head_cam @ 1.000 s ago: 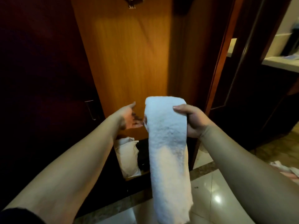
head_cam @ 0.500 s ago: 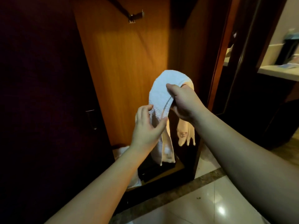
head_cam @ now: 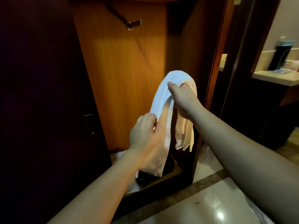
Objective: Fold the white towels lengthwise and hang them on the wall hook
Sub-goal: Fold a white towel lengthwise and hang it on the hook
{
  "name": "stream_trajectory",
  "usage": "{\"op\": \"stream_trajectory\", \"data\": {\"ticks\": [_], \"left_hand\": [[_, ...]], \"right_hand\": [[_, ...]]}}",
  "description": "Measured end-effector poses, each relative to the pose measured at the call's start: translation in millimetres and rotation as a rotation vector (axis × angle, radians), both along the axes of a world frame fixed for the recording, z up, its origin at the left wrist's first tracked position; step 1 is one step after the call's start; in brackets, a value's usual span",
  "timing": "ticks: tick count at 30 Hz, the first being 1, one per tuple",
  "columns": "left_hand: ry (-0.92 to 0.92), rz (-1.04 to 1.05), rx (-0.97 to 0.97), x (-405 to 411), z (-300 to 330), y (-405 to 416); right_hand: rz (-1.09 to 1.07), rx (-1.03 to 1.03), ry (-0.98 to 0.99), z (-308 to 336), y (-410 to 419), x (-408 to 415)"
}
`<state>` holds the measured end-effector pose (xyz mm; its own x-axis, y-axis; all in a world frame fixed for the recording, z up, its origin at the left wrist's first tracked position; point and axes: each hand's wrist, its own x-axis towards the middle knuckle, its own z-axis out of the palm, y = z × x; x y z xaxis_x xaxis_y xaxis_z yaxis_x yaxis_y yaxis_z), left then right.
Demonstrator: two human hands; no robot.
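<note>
Gripping towel (head_cam: 163, 92), hook (head_cam: 134, 24) above (unobstructed)

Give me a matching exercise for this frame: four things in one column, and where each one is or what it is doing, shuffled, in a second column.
Things:
1. white towel
2. wall hook
3. left hand
4. right hand

States:
A. bare, up on the wooden panel
B. grips the lower hanging part
C. draped over a hand, both ends hanging
D. holds the towel up at its bend

Pairs: 1-C, 2-A, 3-B, 4-D
</note>
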<state>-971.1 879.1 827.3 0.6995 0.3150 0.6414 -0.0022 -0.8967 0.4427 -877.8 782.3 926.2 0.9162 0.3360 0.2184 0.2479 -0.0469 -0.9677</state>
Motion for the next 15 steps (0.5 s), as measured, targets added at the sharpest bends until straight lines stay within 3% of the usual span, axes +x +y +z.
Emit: {"op": "stream_trajectory", "data": {"ticks": [2,5,7,15], "left_hand": [[0.024,-0.023,0.000,3,-10,-7],[0.097,-0.009,-0.296,11,-10,-20],[0.151,0.037,-0.367,17,-9,-22],[0.231,0.224,-0.240,21,-34,33]], "right_hand": [[-0.013,-0.045,-0.023,-2,3,-4],[-0.055,-0.101,-0.103,-7,9,-5],[-0.060,-0.120,-0.145,-7,12,-7],[-0.128,-0.024,-0.124,3,-7,8]]}}
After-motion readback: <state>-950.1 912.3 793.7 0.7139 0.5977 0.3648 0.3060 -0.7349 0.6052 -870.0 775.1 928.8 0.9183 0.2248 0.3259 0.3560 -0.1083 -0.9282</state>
